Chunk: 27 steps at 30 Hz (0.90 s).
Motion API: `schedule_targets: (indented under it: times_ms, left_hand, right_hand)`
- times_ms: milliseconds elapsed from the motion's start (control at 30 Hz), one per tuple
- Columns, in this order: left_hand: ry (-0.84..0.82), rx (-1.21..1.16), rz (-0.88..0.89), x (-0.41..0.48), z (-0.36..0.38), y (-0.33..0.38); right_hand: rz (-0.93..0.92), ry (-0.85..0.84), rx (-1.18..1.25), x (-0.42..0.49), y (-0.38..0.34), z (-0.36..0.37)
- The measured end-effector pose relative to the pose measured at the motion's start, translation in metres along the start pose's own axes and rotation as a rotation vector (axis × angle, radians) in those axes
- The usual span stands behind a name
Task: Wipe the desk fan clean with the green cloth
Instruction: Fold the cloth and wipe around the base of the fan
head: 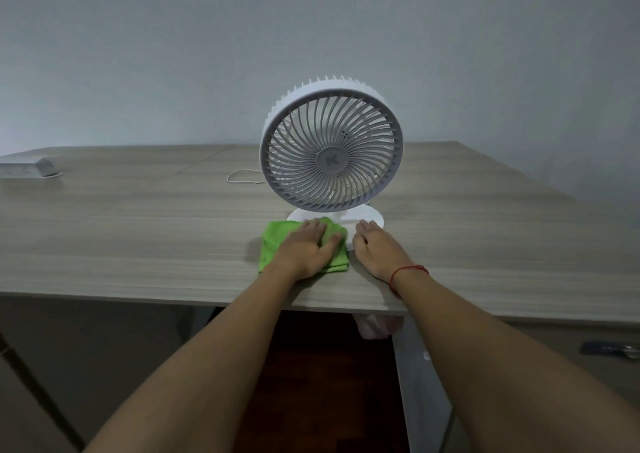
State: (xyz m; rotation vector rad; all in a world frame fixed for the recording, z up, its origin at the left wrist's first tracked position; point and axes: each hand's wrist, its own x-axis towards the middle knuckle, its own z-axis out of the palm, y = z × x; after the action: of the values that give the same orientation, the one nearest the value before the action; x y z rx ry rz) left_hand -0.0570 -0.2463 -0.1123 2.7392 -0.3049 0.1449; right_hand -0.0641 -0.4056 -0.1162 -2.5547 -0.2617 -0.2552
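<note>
Forearms stretch across the pale wood-grain bench [138, 231] to the foot of the white plastic desk fan [330, 151], with the left hand on the cloth.
Directly in front of the fan's round spiral grille, the left hand [304, 248] lies flat on the folded green cloth [269, 246]. Its fingers [313, 226] are straight and spread, pressing rather than gripping. The cloth's far edge touches the front left of the fan's round white base [369, 217]. The right hand [375, 248], wearing a red string bracelet [405, 272], rests just right of the cloth, its fingers loose and straight at the base's front rim, grasping nothing. From the left fingers the grille stands ahead, above and slightly right, upright and facing the person. The cloth hand is therefore the nearer one for wiping, though it likely must gather the cloth and lift first. A thin white cord [242, 177] loops behind and left of the fan.
</note>
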Motion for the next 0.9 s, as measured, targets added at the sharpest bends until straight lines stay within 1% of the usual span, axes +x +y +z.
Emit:
schedule_targets:
  times_ms: [200, 267, 367, 533, 667, 900]
  left_hand:
    - [0.039, 0.046, -0.138, 0.017, 0.001, -0.020]
    - [0.039, 0.053, -0.137, 0.017, 0.001, -0.018]
    - [0.029, 0.049, -0.063, 0.010, 0.000, -0.016]
    - [0.013, 0.068, 0.117, -0.008, 0.005, -0.011]
    - [0.032, 0.068, 0.151, -0.006, 0.007, -0.012]
    - [0.027, -0.028, -0.022, 0.020, -0.004, -0.025]
  right_hand:
    - [-0.031, 0.019, -0.053, 0.001, 0.002, 0.004]
    - [-0.045, 0.026, -0.064, 0.001, 0.002, 0.004]
    - [-0.055, 0.029, -0.091, 0.002, 0.002, 0.007]
    - [-0.042, 0.040, -0.136, 0.003, 0.002, 0.008]
    - [-0.049, 0.035, -0.160, 0.006, 0.004, 0.009]
    - [-0.022, 0.006, -0.156, 0.005, 0.008, 0.006]
